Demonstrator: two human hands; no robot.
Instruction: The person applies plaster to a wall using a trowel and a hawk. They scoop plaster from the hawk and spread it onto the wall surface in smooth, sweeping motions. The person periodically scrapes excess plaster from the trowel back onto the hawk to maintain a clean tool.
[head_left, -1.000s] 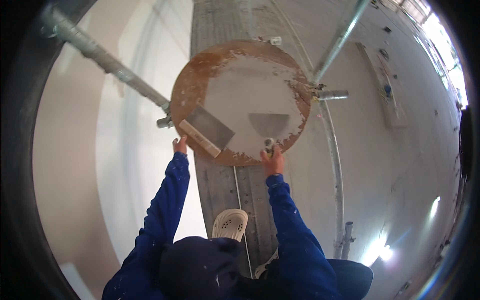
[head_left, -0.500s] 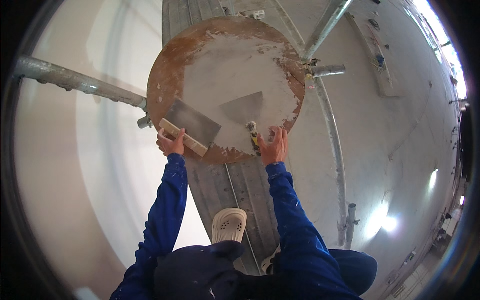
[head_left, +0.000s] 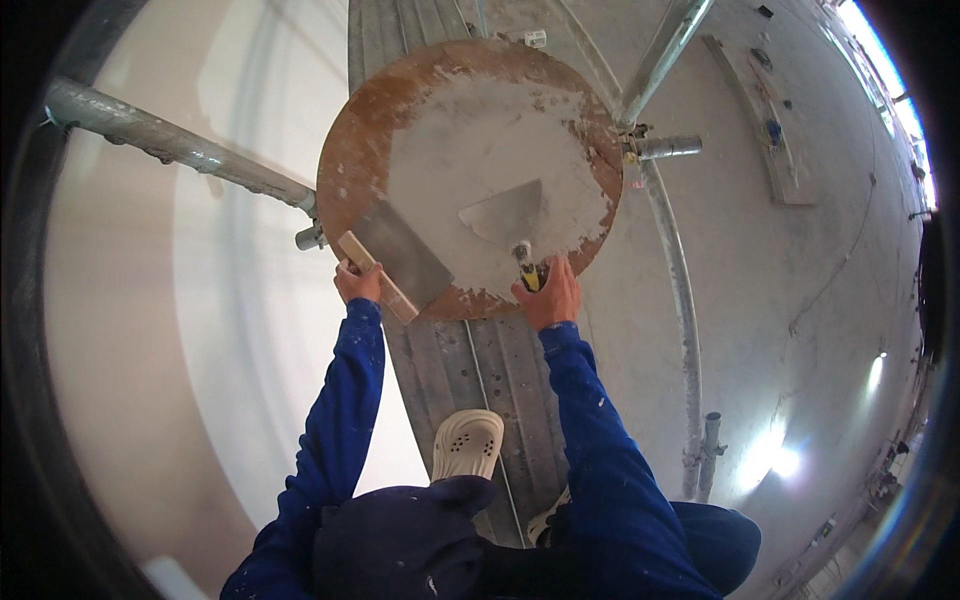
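A round brown board smeared with white plaster lies before me. Resting on its near left part is a wide flat steel blade with a pale wooden grip, a plastering blade. My left hand is closed round the left end of that grip. A putty knife with a flared steel blade and a black and yellow handle lies on the plaster, blade pointing away. My right hand is closed on its handle at the board's near edge.
Grey metal planks run beneath the board, with my beige clog on them. Scaffold tubes flank the board: a left tube and an upright right tube. A plank with cables lies on the floor at far right.
My right hand has closed on the putty knife's handle, its fingers reaching round it from the right. The left hand keeps hold of the plastering blade. The whole view has shifted slightly.
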